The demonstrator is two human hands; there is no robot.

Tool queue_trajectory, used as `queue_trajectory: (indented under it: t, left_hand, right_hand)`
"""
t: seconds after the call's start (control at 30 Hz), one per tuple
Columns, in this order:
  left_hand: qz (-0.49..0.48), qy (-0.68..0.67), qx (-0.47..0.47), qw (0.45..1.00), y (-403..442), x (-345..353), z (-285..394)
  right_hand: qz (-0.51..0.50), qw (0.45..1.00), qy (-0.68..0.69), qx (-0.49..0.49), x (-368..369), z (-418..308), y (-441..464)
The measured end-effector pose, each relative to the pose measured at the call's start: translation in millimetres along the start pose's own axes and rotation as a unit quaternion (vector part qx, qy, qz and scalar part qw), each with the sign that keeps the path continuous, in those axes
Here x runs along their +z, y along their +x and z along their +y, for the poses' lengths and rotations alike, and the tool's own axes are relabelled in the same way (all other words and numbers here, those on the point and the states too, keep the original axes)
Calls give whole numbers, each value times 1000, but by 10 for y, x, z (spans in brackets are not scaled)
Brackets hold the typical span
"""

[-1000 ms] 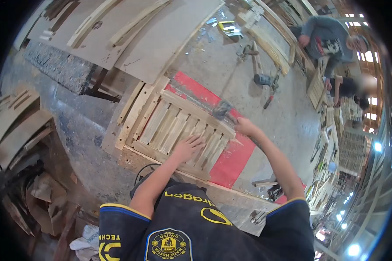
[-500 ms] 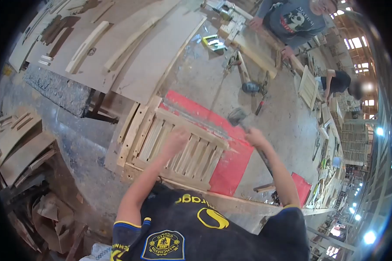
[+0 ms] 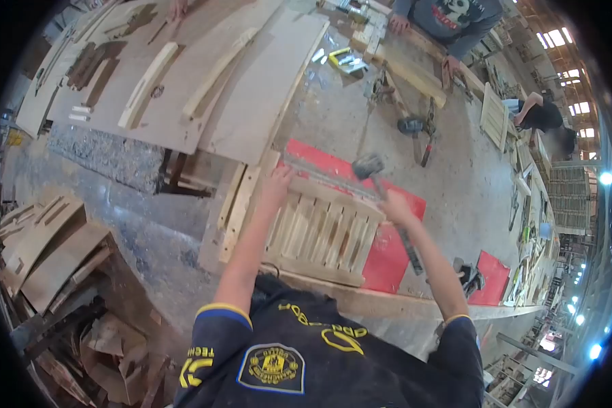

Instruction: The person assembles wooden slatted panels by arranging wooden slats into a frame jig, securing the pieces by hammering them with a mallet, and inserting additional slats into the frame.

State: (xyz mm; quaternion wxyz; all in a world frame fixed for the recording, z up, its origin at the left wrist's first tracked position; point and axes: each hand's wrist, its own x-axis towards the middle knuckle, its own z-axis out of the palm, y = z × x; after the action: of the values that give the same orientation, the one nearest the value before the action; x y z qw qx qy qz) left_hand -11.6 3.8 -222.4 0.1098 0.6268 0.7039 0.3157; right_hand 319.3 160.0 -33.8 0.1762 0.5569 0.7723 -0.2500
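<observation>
A slatted wooden panel (image 3: 319, 230) lies flat at the near edge of the surface (image 3: 333, 115), with a red sheet (image 3: 385, 262) showing along its far and right sides. The person's right hand (image 3: 396, 205) grips a hammer (image 3: 368, 166) by the handle, its dark head over the sheet. The left hand (image 3: 277, 183) is at the panel's far left corner; whether its fingers close on the wood cannot be told. Farther back on the surface, a second hammer (image 3: 409, 125) lies near a red-handled tool (image 3: 426, 153). Across the surface is a co-worker in a grey top (image 3: 472, 30).
</observation>
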Motion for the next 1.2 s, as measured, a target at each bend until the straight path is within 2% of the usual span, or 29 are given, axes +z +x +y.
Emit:
queue_trajectory:
  t: [0.03, 0.07, 0.1, 0.13, 0.17, 0.2, 0.27, 0.3, 0.33, 0.37, 0.4, 0.43, 0.47, 0.5, 0.53, 0.57, 0.6, 0.67, 0.7, 0.8, 0.9, 0.93, 0.97, 1.0, 1.03, 1.1, 1.13, 1.2]
  left_hand:
    - [-3, 10, 3, 1000, 169, -88, -39]
    - [-23, 16, -2, 1000, 79, -197, 31]
    - [-53, 20, 3, 998, -49, -266, 111]
    - [-47, 30, 6, 998, -63, -311, 125]
    - [-39, 38, 3, 998, -137, -333, 168]
    - [-35, 45, -1, 998, -246, -334, 220]
    - [-39, 48, -22, 998, -404, -305, 236]
    - [-41, 56, -34, 997, -480, -328, 290]
    - [-44, 64, -46, 996, -558, -347, 341]
    - [-45, 79, -59, 994, -591, -498, 492]
    - [-44, 94, -72, 992, -643, -591, 585]
    - [-79, 111, -84, 987, -755, -531, 578]
    - [-113, 127, -96, 981, -886, -393, 536]
    - [-148, 141, -110, 973, -1016, -306, 539]
    - [-209, 150, -100, 961, -1148, -334, 582]
    - [-270, 157, -90, 946, -1279, -408, 618]
    - [-328, 166, -78, 927, -1320, -484, 578]
    - [-289, 139, -76, 944, -1435, -359, 403]
    - [-278, 126, -68, 950, -1540, -323, 376]
    - [-350, 143, -116, 918, -1218, -565, 637]
    - [-422, 14, -224, 878, -495, -698, 884]
    - [-408, 18, -213, 888, -260, -709, 952]
    - [-277, 47, -119, 952, -193, -513, 845]
    - [-138, 73, -20, 988, -138, -224, 689]
    - [-100, 61, 4, 993, -21, -29, 628]
    - [-20, 38, 47, 998, 248, 273, 563]
    - [-45, 69, 45, 996, 259, 407, 549]
    - [-104, 139, 38, 984, 169, 567, 490]
  right_hand:
    - [-7, 999, 27, -16, -496, -328, 67]
    - [95, 991, -23, -92, -854, -291, 135]
    - [171, 981, 72, -62, -1217, -331, 91]
    - [164, 970, 174, -40, -1823, -767, -246]
    - [276, 957, 71, -58, -2209, -723, -128]
    - [302, 911, 268, -86, -2509, -938, -278]
    - [419, 826, 340, -162, -2903, -1008, -95]
    - [528, 762, 337, -163, -2899, -1086, 115]
    - [627, 688, 328, -160, -2748, -1170, 379]
    - [681, 651, 301, -145, -2346, -1111, 704]
    - [662, 688, 272, -124, -1604, -975, 942]
    - [597, 763, 224, -103, -673, -816, 1081]
    - [479, 860, 147, -99, 285, -683, 1052]
    - [360, 922, 55, -130, 873, -660, 747]
    - [177, 945, -185, -204, 787, -845, 156]
    - [169, 975, -12, -143, 805, -984, -18]
    - [157, 971, 165, -77, 765, -1111, -75]
    - [102, 918, 381, -28, 264, -1175, -270]
    - [73, 871, 486, 10, 123, -1118, -420]
    - [136, 821, 554, 8, 14, -824, -809]
    - [198, 818, 534, 83, 329, -336, -1158]
    - [219, 817, 519, 121, 633, -10, -1174]
    - [240, 814, 505, 159, 1024, 355, -1136]
    - [234, 805, 512, 188, 1373, 634, -1135]
    - [227, 796, 517, 220, 1700, 909, -1189]
    - [276, 868, 300, 285, 2288, 1208, -1282]
    - [310, 877, 186, 318, 2325, 1114, -1353]
    - [353, 859, -44, 369, 2367, 807, -1606]
